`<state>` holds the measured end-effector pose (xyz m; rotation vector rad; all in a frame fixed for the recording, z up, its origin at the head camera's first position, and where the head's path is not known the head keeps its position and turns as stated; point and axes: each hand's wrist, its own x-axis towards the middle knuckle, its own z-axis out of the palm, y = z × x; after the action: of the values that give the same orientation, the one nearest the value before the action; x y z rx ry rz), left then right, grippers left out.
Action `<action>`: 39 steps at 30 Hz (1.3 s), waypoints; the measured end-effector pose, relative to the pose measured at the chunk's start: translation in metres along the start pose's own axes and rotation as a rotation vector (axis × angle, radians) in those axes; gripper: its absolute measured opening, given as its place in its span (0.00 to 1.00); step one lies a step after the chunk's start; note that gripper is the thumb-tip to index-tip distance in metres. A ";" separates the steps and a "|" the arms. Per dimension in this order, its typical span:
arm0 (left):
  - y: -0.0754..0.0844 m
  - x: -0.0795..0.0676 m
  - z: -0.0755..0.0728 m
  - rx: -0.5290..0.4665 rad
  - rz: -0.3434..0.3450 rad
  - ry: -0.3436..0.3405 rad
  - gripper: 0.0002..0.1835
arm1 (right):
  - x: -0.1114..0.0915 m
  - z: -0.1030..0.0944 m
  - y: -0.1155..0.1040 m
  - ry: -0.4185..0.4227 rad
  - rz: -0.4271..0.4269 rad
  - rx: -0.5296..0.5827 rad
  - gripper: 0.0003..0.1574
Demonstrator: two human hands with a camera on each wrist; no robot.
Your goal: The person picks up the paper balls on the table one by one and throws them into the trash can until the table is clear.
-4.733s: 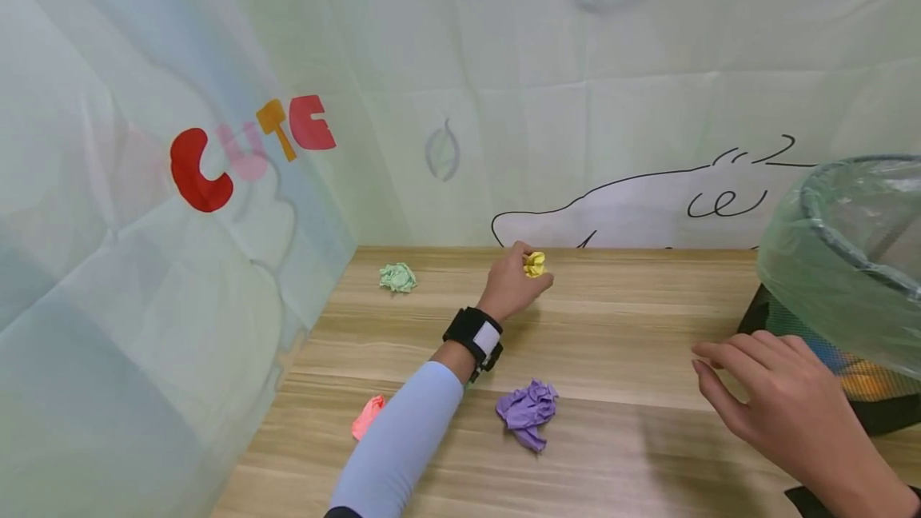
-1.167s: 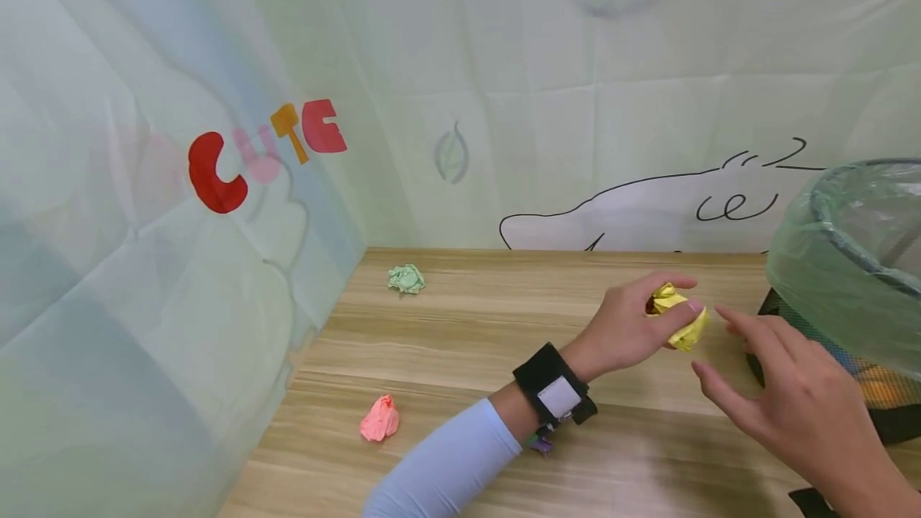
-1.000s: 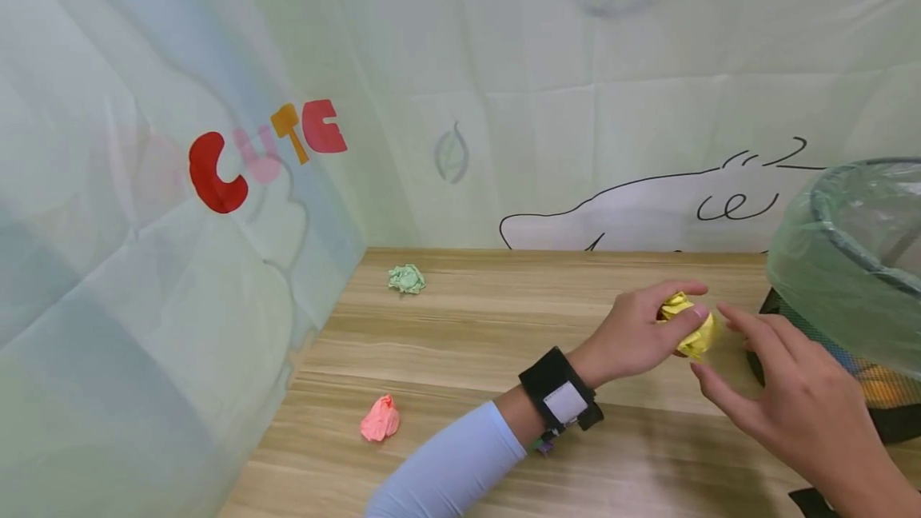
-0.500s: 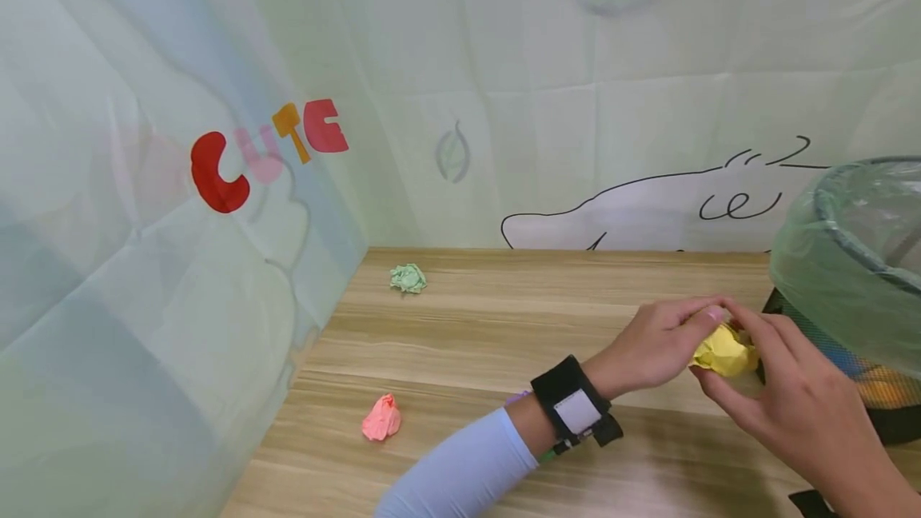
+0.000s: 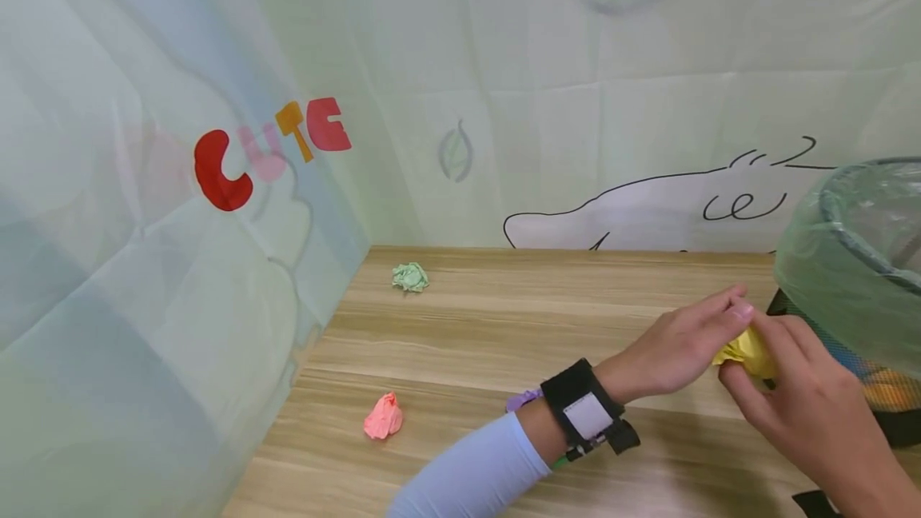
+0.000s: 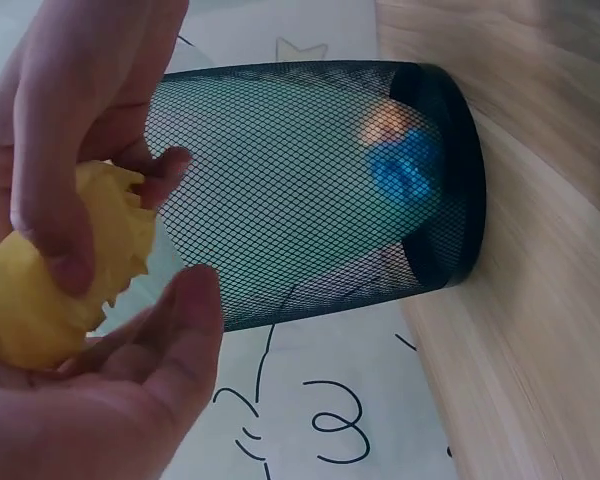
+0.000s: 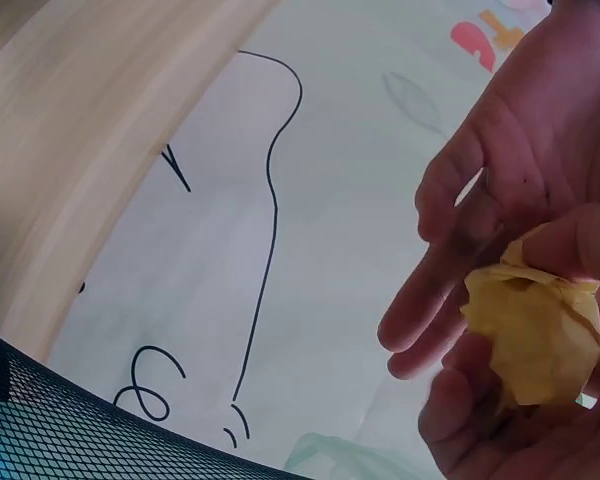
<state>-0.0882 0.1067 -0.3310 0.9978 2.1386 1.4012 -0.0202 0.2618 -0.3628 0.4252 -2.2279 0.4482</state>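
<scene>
A crumpled ball of yellow paper [image 5: 744, 352] sits in my right hand [image 5: 813, 390], whose thumb and fingers curl round it. My left hand [image 5: 672, 350] lies right beside it, its fingers stretched out at the ball's upper side in the right wrist view; whether they touch the paper [image 7: 540, 345], I cannot tell. Farther left on the table are a pale green paper ball [image 5: 410, 277] and a pink one [image 5: 384, 417]. Most of a purple paper ball [image 5: 523, 400] is hidden behind my left wrist.
At the right stands a black mesh waste bin [image 6: 280, 190] lined with a translucent green bag [image 5: 849, 278]. Orange and blue shapes show through its mesh. Printed cloth [image 5: 576, 102] hangs behind and to the left of the wooden table [image 5: 468, 318].
My left hand has picked the yellow paper ball from the table's back and carried it right. My right hand now grips it, and the left fingers have straightened.
</scene>
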 end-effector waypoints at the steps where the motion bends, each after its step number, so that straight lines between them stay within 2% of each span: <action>1: 0.000 0.000 0.000 -0.003 0.005 0.006 0.30 | 0.001 0.000 0.000 0.008 -0.001 0.005 0.43; 6: 0.000 0.003 -0.001 0.001 0.031 0.053 0.27 | 0.003 -0.005 0.003 0.023 0.003 0.003 0.44; 11: 0.001 0.004 -0.002 -0.041 0.057 0.112 0.22 | 0.003 -0.009 0.006 0.006 0.024 0.023 0.43; 19: 0.003 0.008 -0.003 -0.077 0.175 0.207 0.17 | 0.010 -0.018 0.009 0.042 0.031 0.020 0.45; 24: 0.004 0.012 -0.004 -0.067 0.219 0.273 0.15 | 0.014 -0.021 0.009 0.086 0.041 0.003 0.48; 32: 0.005 0.017 -0.007 -0.041 0.250 0.294 0.15 | 0.023 -0.030 0.016 0.085 0.031 0.033 0.50; 39: 0.009 0.022 -0.006 -0.041 0.263 0.285 0.12 | 0.030 -0.038 0.026 0.097 0.007 0.059 0.54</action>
<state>-0.1040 0.1208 -0.3193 1.1565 2.2258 1.7998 -0.0251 0.2969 -0.3213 0.4181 -2.1272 0.5288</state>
